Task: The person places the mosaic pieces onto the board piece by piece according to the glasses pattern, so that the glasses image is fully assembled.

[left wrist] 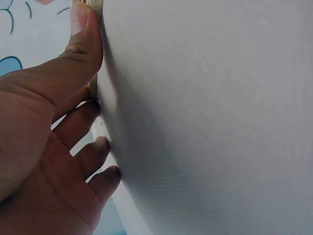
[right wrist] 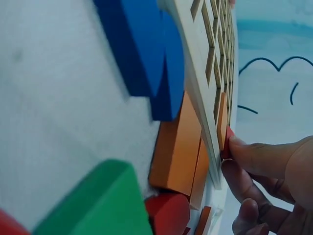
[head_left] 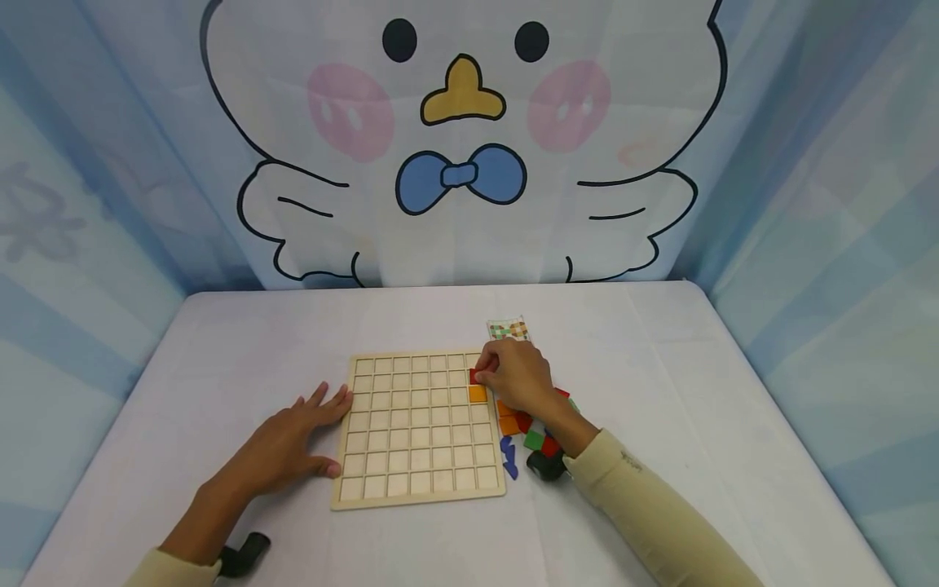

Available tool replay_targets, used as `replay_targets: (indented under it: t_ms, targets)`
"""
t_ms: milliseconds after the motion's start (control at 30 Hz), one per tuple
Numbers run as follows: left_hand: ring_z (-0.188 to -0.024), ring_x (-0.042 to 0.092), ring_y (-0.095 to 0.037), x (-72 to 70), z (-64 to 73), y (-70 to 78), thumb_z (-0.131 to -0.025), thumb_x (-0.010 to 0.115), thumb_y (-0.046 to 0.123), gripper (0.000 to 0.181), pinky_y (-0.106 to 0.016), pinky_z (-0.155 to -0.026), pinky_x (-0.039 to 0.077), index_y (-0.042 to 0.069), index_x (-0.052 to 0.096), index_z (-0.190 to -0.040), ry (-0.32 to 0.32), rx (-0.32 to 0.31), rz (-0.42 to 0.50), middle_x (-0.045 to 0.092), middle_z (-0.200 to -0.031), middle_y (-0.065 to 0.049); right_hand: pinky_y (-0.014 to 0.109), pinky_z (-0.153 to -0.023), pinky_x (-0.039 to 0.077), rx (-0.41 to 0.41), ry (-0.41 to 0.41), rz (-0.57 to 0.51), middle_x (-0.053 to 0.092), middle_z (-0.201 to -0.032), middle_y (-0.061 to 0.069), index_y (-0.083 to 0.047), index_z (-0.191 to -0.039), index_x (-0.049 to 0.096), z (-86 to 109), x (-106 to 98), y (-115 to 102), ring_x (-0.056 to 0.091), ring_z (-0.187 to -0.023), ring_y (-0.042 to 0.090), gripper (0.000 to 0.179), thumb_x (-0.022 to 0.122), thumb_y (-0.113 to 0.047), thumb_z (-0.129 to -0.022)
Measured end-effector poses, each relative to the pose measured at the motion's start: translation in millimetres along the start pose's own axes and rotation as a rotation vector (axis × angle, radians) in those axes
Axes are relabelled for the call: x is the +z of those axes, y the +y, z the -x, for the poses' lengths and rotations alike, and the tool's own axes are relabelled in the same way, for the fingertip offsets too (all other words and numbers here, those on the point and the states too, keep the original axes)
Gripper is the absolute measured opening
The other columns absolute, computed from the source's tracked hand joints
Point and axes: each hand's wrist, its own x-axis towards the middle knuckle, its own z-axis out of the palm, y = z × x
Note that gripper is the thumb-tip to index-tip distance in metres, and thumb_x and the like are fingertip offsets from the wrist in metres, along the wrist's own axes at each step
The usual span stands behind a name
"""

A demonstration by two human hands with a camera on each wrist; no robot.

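A square wooden grid board [head_left: 398, 418] lies flat on the table. In one of its cells near the right side sits an orange square tile [head_left: 478, 394]. My right hand [head_left: 517, 375] pinches a red square tile [head_left: 473, 377] between thumb and finger, just beyond the orange one; in the right wrist view the red tile [right wrist: 228, 142] shows at the fingertips. Whether it is fully seated in its cell I cannot tell. Along the board's left edge, my left hand [head_left: 289, 444] touches the rim with spread fingers and thumb, as the left wrist view also shows.
Right of the board lie loose orange blocks [right wrist: 178, 147], blue pieces [right wrist: 137, 44], a green block [right wrist: 102, 200] and red ones [right wrist: 168, 210], partly hidden under the right forearm. A small patterned card [head_left: 509, 328] lies behind the right hand. Curtains surround the white table [head_left: 264, 342].
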Motion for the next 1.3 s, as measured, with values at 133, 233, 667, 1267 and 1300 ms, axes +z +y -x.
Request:
replay_targets:
  t_ms: [133, 233, 667, 1267, 1300]
  targets:
    - [-0.158, 0.031, -0.048, 0.2, -0.5, -0.1, -0.069, 0.095, 0.039, 0.111, -0.078, -0.118, 0.032, 0.014, 0.042, -0.163, 0.002, 0.005, -0.001, 0.038, -0.170, -0.014, 0.028, -0.058, 0.048, -0.007, 0.003, 0.015, 0.068, -0.076, -0.005, -0.020, -0.084, 0.075, -0.5, 2, 0, 0.059, -0.067, 0.012, 0.013, 0.084, -0.021, -0.094]
    - [-0.158, 0.032, -0.049, 0.5, -0.6, -0.5, -0.069, 0.095, 0.039, 0.111, -0.078, -0.117, 0.032, 0.014, 0.042, -0.163, 0.002, 0.005, -0.004, 0.038, -0.170, -0.014, 0.028, -0.058, 0.049, 0.000, 0.001, 0.023, 0.068, -0.077, -0.006, -0.020, -0.085, 0.076, -0.9, 3, -1, 0.060, -0.068, 0.012, 0.012, 0.083, -0.021, -0.094]
    - [-0.159, 0.030, -0.048, 1.0, -0.5, 2.2, -0.069, 0.095, 0.038, 0.111, -0.076, -0.119, 0.031, 0.013, 0.042, -0.163, -0.013, -0.005, 0.000, 0.038, -0.170, -0.014, 0.028, -0.060, 0.047, 0.106, 0.032, 0.006, 0.072, -0.091, 0.000, -0.020, -0.100, 0.081, 2.1, -20, 20, 0.060, -0.080, 0.019, 0.006, 0.082, -0.020, -0.094]
    - [-0.158, 0.031, -0.050, 0.3, -0.3, 4.1, -0.066, 0.096, 0.040, 0.114, -0.078, -0.117, 0.032, 0.014, 0.042, -0.163, -0.022, -0.035, -0.017, 0.038, -0.170, -0.015, 0.030, -0.068, 0.051, 0.126, -0.054, 0.088, 0.070, -0.099, 0.004, -0.023, -0.113, 0.080, 8.4, -28, 34, 0.060, -0.087, 0.022, 0.023, 0.086, -0.020, -0.091]
    - [-0.158, 0.031, -0.051, 0.2, -0.5, 4.2, -0.066, 0.096, 0.040, 0.114, -0.078, -0.117, 0.032, 0.014, 0.042, -0.163, -0.021, -0.036, -0.018, 0.038, -0.170, -0.015, 0.031, -0.069, 0.052, 0.119, -0.052, 0.091, 0.070, -0.099, 0.004, -0.023, -0.113, 0.080, 8.3, -28, 34, 0.060, -0.087, 0.022, 0.023, 0.087, -0.020, -0.091]
